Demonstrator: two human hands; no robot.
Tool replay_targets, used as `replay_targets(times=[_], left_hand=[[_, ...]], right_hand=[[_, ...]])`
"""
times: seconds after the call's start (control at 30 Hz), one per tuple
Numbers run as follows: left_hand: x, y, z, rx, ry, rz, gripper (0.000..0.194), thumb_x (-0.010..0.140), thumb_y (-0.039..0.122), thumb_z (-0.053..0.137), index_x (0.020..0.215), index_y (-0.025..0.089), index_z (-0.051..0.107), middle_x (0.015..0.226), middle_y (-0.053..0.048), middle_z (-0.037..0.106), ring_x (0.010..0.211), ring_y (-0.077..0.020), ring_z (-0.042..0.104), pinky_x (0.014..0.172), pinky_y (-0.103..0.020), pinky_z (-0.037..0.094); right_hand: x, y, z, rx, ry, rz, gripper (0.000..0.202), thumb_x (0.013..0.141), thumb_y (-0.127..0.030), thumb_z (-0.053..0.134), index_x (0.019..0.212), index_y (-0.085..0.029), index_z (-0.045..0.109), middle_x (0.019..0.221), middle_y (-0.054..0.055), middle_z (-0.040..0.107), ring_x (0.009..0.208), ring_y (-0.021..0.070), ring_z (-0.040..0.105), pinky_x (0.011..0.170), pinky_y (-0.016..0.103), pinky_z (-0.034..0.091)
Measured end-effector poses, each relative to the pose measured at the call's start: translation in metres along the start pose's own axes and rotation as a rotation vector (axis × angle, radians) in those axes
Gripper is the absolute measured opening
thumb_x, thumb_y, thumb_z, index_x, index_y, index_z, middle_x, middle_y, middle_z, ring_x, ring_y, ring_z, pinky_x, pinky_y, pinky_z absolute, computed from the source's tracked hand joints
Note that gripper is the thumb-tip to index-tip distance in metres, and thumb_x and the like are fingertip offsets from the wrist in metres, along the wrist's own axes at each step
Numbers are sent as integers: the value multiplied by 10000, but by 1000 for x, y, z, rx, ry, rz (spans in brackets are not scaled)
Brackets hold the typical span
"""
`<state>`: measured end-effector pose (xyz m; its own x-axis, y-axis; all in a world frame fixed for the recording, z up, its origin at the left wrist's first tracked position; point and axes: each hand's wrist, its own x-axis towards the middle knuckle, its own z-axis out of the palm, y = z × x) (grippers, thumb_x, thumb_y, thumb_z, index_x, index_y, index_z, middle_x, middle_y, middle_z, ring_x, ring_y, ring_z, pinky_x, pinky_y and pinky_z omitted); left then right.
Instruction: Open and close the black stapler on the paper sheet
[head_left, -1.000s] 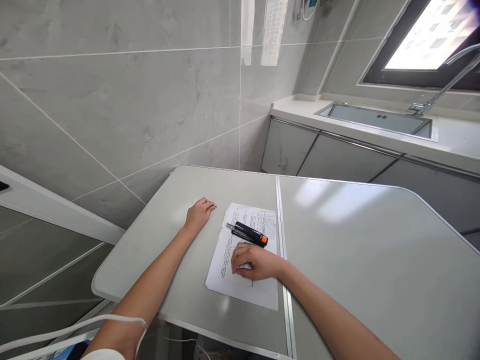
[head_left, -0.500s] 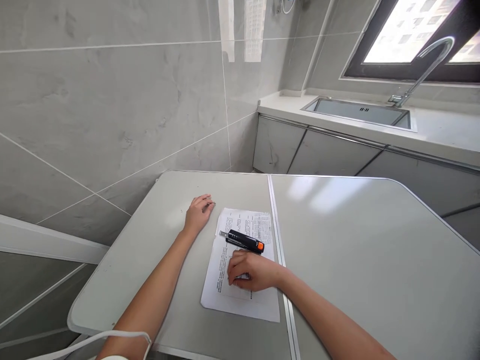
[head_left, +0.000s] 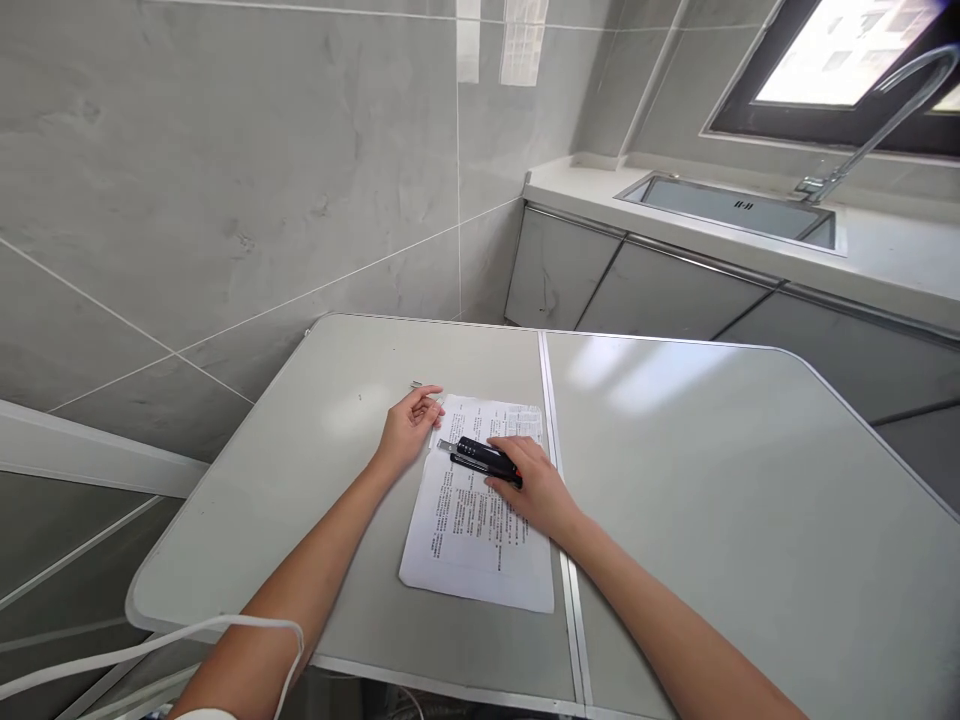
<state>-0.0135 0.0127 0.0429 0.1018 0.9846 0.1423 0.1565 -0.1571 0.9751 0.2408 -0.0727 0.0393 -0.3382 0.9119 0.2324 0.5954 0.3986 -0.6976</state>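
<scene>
The right hand grips a black stapler over printed paper.

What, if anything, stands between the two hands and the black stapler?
Nothing visible does. The right hand is around one end of the black stapler, touching it. The left hand is near its metal tip, with no object visible between them.

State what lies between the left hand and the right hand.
The head view shows the black stapler there, its rear end in the right hand, with printed paper beneath.
</scene>
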Motion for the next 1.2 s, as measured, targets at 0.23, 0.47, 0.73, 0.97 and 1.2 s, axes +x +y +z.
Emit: replay_targets(times=[0.23,0.47,0.73,0.97,1.2], left_hand=[[-2,-4,-4,3,-25,-46,395,873,482,736,1122,176,768,796,-38,717,749,-174,685,824,-343,569],[-10,2,2,94,-62,-27,437,833,474,783,1179,208,751,903,-46,749,817,-180,692,804,-328,564],[-17,16,12,298,-254,179,150,864,365,763,952,246,789,1219,-84,744,1154,-274,650,1046,-476,494],[-18,11,18,336,-348,200,152,878,366,744,961,244,782,1176,-104,743,1137,-284,659,1034,-494,509],[-17,11,18,304,-356,149,138,859,344,753,944,240,788,1125,-93,752,1084,-272,687,975,-445,549]], right_hand=[[2,-3,-1,22,-50,18,387,912,-228,702,1282,-283,602,1136,67,697,1057,279,592,932,469,504],[0,14,-13,100,121,-7,249,917,-183,654,1152,-268,660,1033,59,705,1008,255,622,854,410,531],[8,29,-16,181,153,109,271,839,-217,718,1105,-257,688,966,31,708,869,212,652,768,360,533],[6,30,-15,174,139,107,258,843,-208,708,1095,-259,689,962,35,703,875,218,643,763,360,524],[6,30,-16,192,131,107,245,847,-213,702,1088,-258,691,957,37,699,880,220,640,756,361,525]])
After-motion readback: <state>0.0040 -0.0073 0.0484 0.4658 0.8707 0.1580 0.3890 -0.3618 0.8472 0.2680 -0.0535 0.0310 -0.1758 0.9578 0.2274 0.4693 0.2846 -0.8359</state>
